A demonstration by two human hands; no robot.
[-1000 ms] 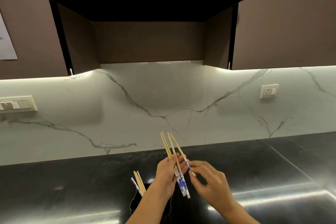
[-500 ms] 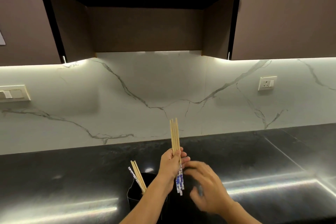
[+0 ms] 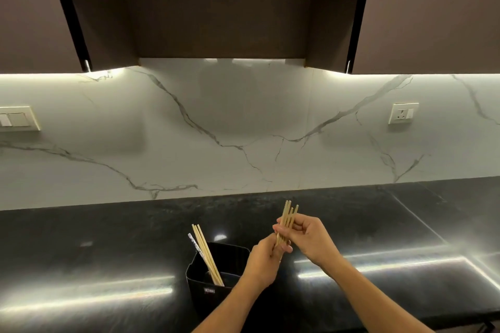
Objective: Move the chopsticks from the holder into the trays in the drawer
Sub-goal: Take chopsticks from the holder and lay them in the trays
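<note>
- Nearest, two bare forearms reach in from the bottom edge and meet over a glossy black tabletop.
- The left hand sits just in front of and below the right hand. The two hands touch around one bundle of pale wooden chopsticks.
- The right grip is clenched around the middle of the bundle. The tips fan slightly, pointing up and away.
- The left grip pinches the lower ends of the same bundle. Those ends are hidden behind the fingers, so how firmly they are held is unclear.
- Just left of the hands stands a black holder on the tabletop. A few more chopsticks lean against its left rim.
- The drawer and its trays are not in view.
- Risk, as a judgement: the bundle is uneven, with tips at different heights. If one hand lets go while the sticks are being squared up, a loose one could slide out and drop on the tabletop or the floor.
- Risk: the left wrist hangs right beside the holder. A careless sweep could knock the leaning sticks or tip the holder.
- Risk: with the drawer unseen, the carry down may be done half blind, and long sticks could catch on an edge.
- Farther back is a white marble splashback with a socket at right and switches at left.
</note>
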